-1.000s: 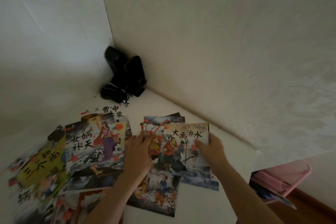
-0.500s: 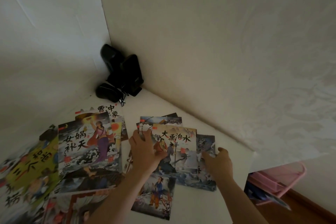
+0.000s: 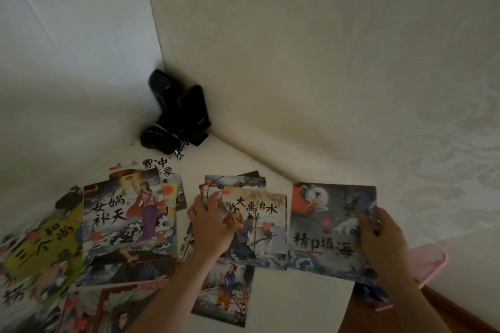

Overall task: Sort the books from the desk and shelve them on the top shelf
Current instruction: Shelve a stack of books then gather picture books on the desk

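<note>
Thin picture books lie scattered over a white desk (image 3: 273, 300). My left hand (image 3: 209, 220) rests on the left side of a small pile topped by a book with two figures by the water (image 3: 259, 227). My right hand (image 3: 382, 240) grips the right edge of a dark blue book with a moon (image 3: 324, 227), which lies just right of that pile near the desk's right edge. Further left lies a book with a woman in purple (image 3: 127, 213) on top of others, and a yellow-green book (image 3: 46, 246) at the far left.
Black speakers and a cable (image 3: 176, 116) sit in the back corner where two pale walls meet. A pink tray (image 3: 430, 262) sticks out below the desk's right edge, above a wooden floor (image 3: 460, 313). More books overlap along the near left edge.
My right hand has drawn the dark blue moon book out from under the pile and slid it to the right. My left hand stays on the pile.
</note>
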{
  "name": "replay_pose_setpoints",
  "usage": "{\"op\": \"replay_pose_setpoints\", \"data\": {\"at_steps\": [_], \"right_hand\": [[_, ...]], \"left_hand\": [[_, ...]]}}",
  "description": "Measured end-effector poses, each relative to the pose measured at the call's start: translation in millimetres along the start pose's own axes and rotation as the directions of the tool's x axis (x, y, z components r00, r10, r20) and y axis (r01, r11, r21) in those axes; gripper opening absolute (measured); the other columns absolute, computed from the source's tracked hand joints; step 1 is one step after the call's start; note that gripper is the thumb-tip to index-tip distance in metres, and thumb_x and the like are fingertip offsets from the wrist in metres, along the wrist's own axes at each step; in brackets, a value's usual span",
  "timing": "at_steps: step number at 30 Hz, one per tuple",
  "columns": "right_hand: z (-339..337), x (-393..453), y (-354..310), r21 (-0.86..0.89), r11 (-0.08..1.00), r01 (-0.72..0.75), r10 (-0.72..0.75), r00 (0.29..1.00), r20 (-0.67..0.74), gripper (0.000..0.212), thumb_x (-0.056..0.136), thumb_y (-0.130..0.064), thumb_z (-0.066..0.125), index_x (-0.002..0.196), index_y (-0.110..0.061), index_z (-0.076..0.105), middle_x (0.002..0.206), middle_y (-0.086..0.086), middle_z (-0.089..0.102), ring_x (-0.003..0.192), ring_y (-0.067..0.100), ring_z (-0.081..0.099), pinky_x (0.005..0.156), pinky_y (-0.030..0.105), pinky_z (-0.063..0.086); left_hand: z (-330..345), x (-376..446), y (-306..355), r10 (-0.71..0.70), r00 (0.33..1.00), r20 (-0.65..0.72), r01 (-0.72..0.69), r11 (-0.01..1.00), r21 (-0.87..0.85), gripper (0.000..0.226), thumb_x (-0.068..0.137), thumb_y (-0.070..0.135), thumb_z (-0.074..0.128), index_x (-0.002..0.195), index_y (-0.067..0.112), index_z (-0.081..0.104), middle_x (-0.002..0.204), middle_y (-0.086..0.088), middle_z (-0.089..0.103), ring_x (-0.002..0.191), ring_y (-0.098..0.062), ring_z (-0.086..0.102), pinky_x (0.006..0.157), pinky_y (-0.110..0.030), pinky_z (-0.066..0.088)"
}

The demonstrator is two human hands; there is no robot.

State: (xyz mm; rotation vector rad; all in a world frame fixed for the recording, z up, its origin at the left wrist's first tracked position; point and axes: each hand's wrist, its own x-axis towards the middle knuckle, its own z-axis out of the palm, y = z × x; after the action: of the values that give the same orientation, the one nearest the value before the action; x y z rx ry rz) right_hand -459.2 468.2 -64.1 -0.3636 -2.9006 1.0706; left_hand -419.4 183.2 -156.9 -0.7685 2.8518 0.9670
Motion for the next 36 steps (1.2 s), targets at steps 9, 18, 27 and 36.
{"op": "replay_pose_setpoints", "data": {"at_steps": [9, 18, 27, 36], "right_hand": [[125, -12, -48, 0.020, 0.992, -0.124, 0.113, 0.950, 0.290, 0.030, 0.094, -0.032, 0.055, 0.110, -0.007, 0.062, 0.104, 0.017, 0.067, 0.093, 0.031, 0.061, 0.082, 0.039, 0.049], [136, -19, -41, 0.121, 0.936, -0.330, 0.288, 0.918, 0.273, 0.092, 0.075, -0.027, 0.079, 0.147, -0.005, 0.028, 0.136, 0.016, 0.052, 0.123, 0.031, 0.052, 0.100, 0.038, 0.044], [141, -10, -55, -0.125, 0.957, -0.262, 0.290, 0.868, 0.404, 0.078, 0.053, -0.047, 0.084, 0.116, -0.012, 0.055, 0.119, 0.014, 0.053, 0.105, 0.030, 0.055, 0.090, 0.037, 0.051], [110, -6, -58, 0.498, 0.866, -0.049, -0.105, 0.956, 0.275, 0.053, 0.076, -0.007, 0.078, 0.117, -0.020, 0.048, 0.102, 0.003, 0.070, 0.092, 0.013, 0.070, 0.082, 0.035, 0.057]], "left_hand": [[-25, 17, -8, -0.145, 0.987, 0.065, 0.158, 0.879, -0.449, 0.023, 0.095, 0.024, 0.056, 0.109, 0.017, 0.040, 0.077, -0.002, 0.060, 0.068, -0.013, 0.059, 0.058, -0.025, 0.046], [-21, 34, 13, -0.328, 0.898, 0.294, 0.439, 0.725, -0.531, 0.066, 0.072, 0.009, 0.080, 0.126, 0.005, 0.042, 0.110, -0.007, 0.061, 0.097, -0.022, 0.058, 0.079, -0.033, 0.049], [-20, 30, 10, -0.209, 0.938, 0.275, 0.288, 0.913, -0.288, 0.062, 0.061, 0.029, 0.085, 0.110, 0.013, 0.050, 0.099, -0.007, 0.058, 0.091, -0.024, 0.058, 0.082, -0.046, 0.055], [-74, 16, 32, 0.209, 0.964, 0.166, -0.093, 0.845, -0.527, 0.034, 0.087, 0.009, 0.066, 0.112, 0.017, 0.044, 0.090, 0.006, 0.060, 0.071, -0.003, 0.059, 0.061, -0.007, 0.047]]}}
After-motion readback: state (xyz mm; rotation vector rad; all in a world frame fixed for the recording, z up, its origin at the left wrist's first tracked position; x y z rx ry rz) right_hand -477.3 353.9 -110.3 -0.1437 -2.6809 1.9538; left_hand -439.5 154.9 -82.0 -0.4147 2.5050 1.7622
